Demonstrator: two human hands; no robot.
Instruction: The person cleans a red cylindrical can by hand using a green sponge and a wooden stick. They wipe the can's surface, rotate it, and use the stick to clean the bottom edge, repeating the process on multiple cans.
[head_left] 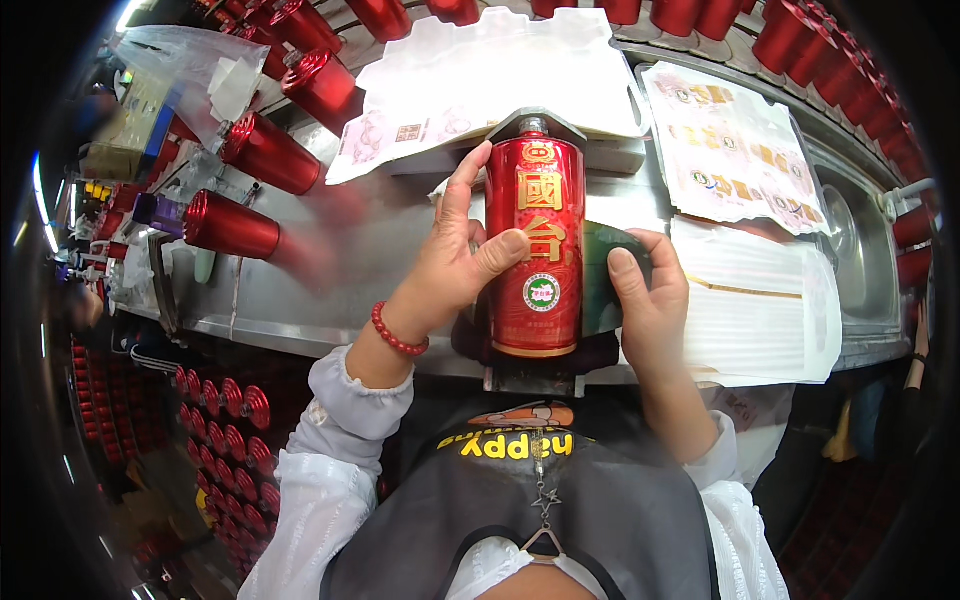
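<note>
1. One red bottle [538, 250] sits before us at the middle of the counter's [385, 225] near edge, in a dark holder [570, 128], neck toward the far edge.
2. Our left hand [447, 262] spreads along the bottle's left side, thumb over its front; we cannot tell whether it truly grips.
3. Our right hand [655, 300] pinches a dark green pad [603, 270] at the bottle's right side.
4. Should the pad push unevenly while our left thumb lies slack, we think the bottle could turn in the holder or slide off the near edge.
5. Toward the counter's right edge, white sheets [740, 300] lie near our right hand; a careless sleeve could skew them.
6. Toward the left edge, more red bottles [235, 222] might topple if our left elbow swung wide.
</note>
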